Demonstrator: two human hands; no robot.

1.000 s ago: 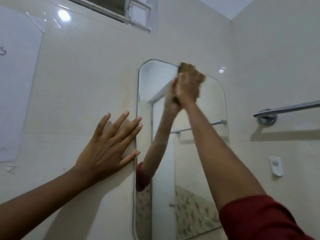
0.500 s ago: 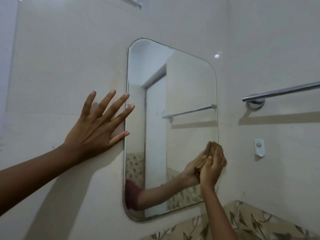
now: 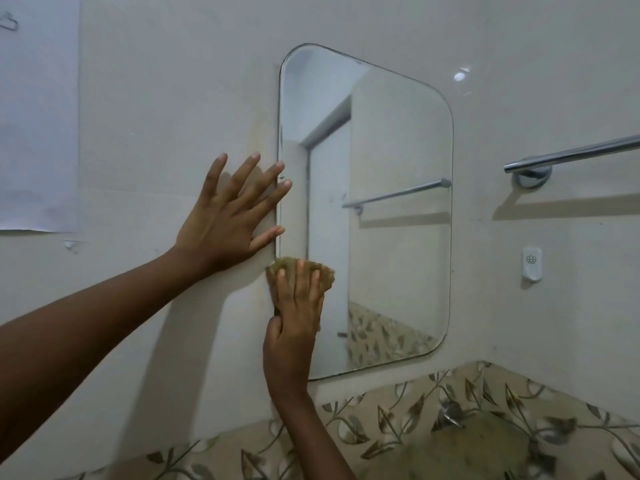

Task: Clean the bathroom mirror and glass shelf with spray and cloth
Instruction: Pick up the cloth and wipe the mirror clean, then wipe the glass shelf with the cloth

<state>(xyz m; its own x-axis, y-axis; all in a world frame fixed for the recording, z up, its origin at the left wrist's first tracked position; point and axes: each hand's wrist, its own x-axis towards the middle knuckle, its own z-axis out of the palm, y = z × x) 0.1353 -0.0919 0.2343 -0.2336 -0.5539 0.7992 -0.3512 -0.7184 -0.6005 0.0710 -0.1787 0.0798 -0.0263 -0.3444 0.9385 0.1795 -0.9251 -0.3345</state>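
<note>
A rounded rectangular mirror hangs on the cream tiled wall. My right hand presses a tan cloth flat against the mirror's lower left edge, fingers spread over it. My left hand lies flat on the wall just left of the mirror, fingers apart, with the fingertips touching the mirror's left rim. No spray bottle or glass shelf is in view.
A chrome towel rail juts from the right wall, with a small white wall hook below it. A white paper sheet hangs at the far left. A leaf-patterned tile band runs below the mirror.
My right hand has swept the cloth from the mirror's top down to its lower right, then across to the lower left edge. My left hand stays braced on the wall.
</note>
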